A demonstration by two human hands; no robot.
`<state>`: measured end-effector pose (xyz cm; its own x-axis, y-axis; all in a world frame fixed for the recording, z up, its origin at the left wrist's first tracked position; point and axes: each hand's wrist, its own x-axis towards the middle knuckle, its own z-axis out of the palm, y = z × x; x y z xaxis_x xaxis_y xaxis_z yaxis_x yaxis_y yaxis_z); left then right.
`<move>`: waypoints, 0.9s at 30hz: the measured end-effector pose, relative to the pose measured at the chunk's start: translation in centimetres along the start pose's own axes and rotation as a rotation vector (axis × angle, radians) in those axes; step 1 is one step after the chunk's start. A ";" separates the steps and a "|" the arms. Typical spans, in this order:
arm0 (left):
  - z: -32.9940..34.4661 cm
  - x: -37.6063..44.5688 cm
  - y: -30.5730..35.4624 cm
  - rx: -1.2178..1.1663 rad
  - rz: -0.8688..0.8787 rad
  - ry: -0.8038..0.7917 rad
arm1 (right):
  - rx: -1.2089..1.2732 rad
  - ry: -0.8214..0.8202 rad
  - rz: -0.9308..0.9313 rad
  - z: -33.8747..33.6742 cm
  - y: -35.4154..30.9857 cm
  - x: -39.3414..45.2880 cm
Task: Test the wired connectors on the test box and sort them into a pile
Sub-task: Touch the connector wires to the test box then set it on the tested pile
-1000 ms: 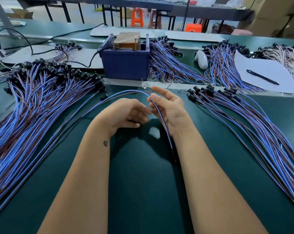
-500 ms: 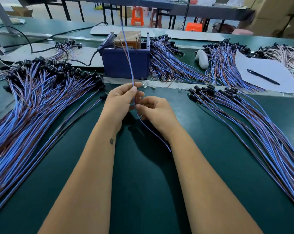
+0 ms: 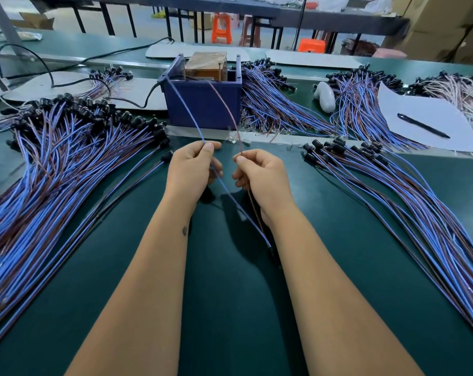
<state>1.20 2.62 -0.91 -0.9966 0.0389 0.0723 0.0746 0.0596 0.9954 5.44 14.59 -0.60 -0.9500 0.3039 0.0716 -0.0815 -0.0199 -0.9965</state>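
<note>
Head view | left hand (image 3: 193, 169) grip pinches blue wire (image 3: 188, 109); right hand (image 3: 259, 176) grip pinches red wire (image 3: 224, 104) | tips above grips at test box (image 3: 203, 104) | risk: thin tips may flex and miss contacts

1. The dark green table (image 3: 230, 308) has a smooth, slightly glossy surface that shows soft reflections.
2. The blue plastic test box (image 3: 203, 104) looks matt, and the brown block (image 3: 206, 65) inside it has a shiny wrapping like tape or film.
3. The thin blue wire (image 3: 188, 109) and thin red-brown wire (image 3: 224, 104) have smooth plastic sheathing.
4. The piled blue and brown wires with black plugs (image 3: 67, 158) show the same smooth sheathing; the plugs look like matt black plastic.
5. The white sheet of paper (image 3: 430, 126) is matt, and the black pen (image 3: 422, 129) on it is glossy.
</note>
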 end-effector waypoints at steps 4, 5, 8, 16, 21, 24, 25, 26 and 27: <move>-0.6 0.3 -0.2 0.017 0.000 0.072 | -0.010 0.021 -0.034 -0.1 -0.1 -0.1; -0.6 0.3 -0.3 0.001 -0.011 0.087 | -0.015 0.030 -0.043 -0.1 -0.1 -0.1; -0.7 0.3 -0.3 -0.018 -0.027 0.122 | -0.012 0.054 -0.051 -0.2 -0.2 0.0; -0.9 0.5 -0.3 0.003 -0.028 0.183 | 0.026 0.077 -0.033 -0.3 -0.3 0.0; -1.1 0.6 -0.3 -0.003 -0.056 0.194 | 0.009 0.078 -0.027 -0.2 -0.2 0.0; -1.0 1.0 -0.2 -0.020 -0.112 0.201 | -0.009 0.077 -0.033 -0.2 -0.1 0.0; -1.0 1.1 -0.1 -0.033 -0.141 0.212 | -0.016 0.079 -0.035 -0.2 -0.1 0.1; -1.0 1.2 0.0 -0.045 -0.163 0.225 | -0.020 0.080 -0.035 -0.2 0.0 0.1; -1.0 1.2 0.0 -0.053 -0.173 0.233 | -0.022 0.081 -0.035 -0.2 0.0 0.1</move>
<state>-0.03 1.64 -0.73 -0.9759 -0.1975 -0.0924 -0.0928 -0.0073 0.9957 5.36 14.82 -0.60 -0.9192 0.3797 0.1039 -0.1071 0.0129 -0.9942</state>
